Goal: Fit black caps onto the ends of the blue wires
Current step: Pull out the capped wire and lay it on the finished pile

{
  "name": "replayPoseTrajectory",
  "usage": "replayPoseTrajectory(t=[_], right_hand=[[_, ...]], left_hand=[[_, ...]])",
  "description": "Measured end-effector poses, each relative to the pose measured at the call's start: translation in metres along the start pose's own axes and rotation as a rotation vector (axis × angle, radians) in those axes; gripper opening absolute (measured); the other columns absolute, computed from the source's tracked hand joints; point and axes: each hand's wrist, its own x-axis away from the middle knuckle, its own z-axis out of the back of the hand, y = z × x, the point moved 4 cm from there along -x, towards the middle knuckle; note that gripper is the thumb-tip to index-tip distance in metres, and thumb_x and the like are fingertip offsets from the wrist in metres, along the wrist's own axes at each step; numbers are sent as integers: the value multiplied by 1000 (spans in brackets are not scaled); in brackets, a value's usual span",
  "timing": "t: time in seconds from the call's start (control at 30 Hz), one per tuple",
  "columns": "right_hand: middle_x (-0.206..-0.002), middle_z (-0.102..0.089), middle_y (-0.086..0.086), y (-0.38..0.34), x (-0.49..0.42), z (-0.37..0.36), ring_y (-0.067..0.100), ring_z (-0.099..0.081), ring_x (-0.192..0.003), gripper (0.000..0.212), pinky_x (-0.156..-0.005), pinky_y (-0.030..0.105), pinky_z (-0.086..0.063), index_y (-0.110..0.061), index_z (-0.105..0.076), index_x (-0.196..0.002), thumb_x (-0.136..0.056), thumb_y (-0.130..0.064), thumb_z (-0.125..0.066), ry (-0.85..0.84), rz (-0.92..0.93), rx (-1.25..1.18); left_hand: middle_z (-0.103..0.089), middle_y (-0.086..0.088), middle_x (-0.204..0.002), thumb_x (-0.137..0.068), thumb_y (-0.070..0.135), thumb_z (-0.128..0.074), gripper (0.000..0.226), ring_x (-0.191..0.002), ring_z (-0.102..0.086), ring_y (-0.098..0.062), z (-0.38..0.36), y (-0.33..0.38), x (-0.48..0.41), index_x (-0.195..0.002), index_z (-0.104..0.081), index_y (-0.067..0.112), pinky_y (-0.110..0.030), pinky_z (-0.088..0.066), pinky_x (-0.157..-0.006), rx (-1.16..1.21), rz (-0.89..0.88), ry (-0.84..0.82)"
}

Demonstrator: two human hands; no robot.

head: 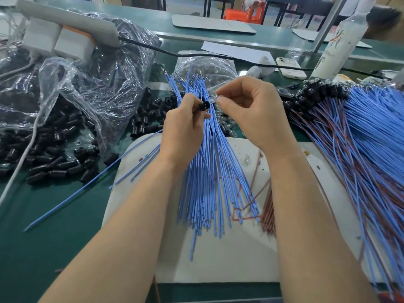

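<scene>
Two hands work here: our left hand (183,127) pinches a small round black plastic cap (206,104) over the fanned bundle of thin blue wires (207,178); at its 3 o'clock, our right hand (253,114) pinches a small clear glassy piece (216,99).

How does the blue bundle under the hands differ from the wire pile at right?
The centre bundle is all blue with uncapped far ends; the right pile mixes blue and brown wires, its far ends carrying black caps. The centre bundle lies fanned on the white mat; the right pile is larger and runs past the mat's edge. Both hold blue wires.
</scene>
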Motion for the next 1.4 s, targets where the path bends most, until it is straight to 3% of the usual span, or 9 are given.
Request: replayPoseTrajectory(t=[0.17, 0.37, 0.53, 0.63, 0.73, 0.93, 1.4], right_hand=[[-81, -69, -7, -3, 1, 0, 2, -65, -74, 8, -75, 16, -52, -11, -71, -92, -85, -7, -67, -5, 6, 53], [-78, -67, -10, -4, 1, -3, 0, -63, -71, 9, -76, 14, -52, -13, -71, -90, -86, -9, -66, -2, 3, 150], [-82, -69, -2, -3, 1, -8, 7, -64, -76, 10, -78, 19, -52, -14, -72, -91, -86, -10, -66, 4, 15, 239], [-82, -69, -1, 2, -1, -7, 10, -64, -76, 9, -79, 22, -52, -13, -73, -91, -86, -9, -66, 25, 14, 264], [-82, -68, -1, 9, -2, -4, 9, -63, -74, 10, -77, 16, -50, -12, -73, -91, -85, -8, -67, 38, -2, 260], [-76, -66, -10, 19, -2, -1, -3, -61, -72, 11, -73, 6, -46, -14, -74, -94, -85, -9, -68, -2, -51, 190], [-78, -67, -12, 29, -2, 2, -2, -62, -74, 12, -73, 8, -48, -17, -74, -95, -85, -12, -70, -40, -88, 209]], left_hand=[[-69, 0, -81, -95, 6, -51, 4, -80, -65, 5, 0, 0, 0, -93, -53, 9, -23, -52, -74, -14, -11, 13], [-67, 5, -77, -94, 10, -51, 5, -80, -67, -16, 1, 0, 0, -91, -55, 10, -40, -53, -74, -79, -6, 7], [-66, -9, -75, -93, 13, -49, 8, -77, -64, -33, 1, 2, 1, -92, -54, 6, -49, -50, -68, -167, -44, -15], [-67, -8, -80, -92, 13, -53, 9, -77, -62, -30, 0, 5, 2, -97, -58, 9, -46, -51, -71, -207, -56, -50], [-68, -2, -89, -92, 17, -58, 19, -80, -65, -22, -1, 9, 4, -110, -60, 13, -42, -54, -75, -156, -86, -121], [-70, -3, -88, -91, 15, -61, 16, -80, -64, -22, 1, 8, 3, -105, -67, 12, -41, -52, -76, -142, -149, -106], [-69, -4, -84, -91, 18, -61, 15, -77, -61, -25, 0, 11, 2, -103, -68, 13, -41, -50, -78, -209, -148, -201]])
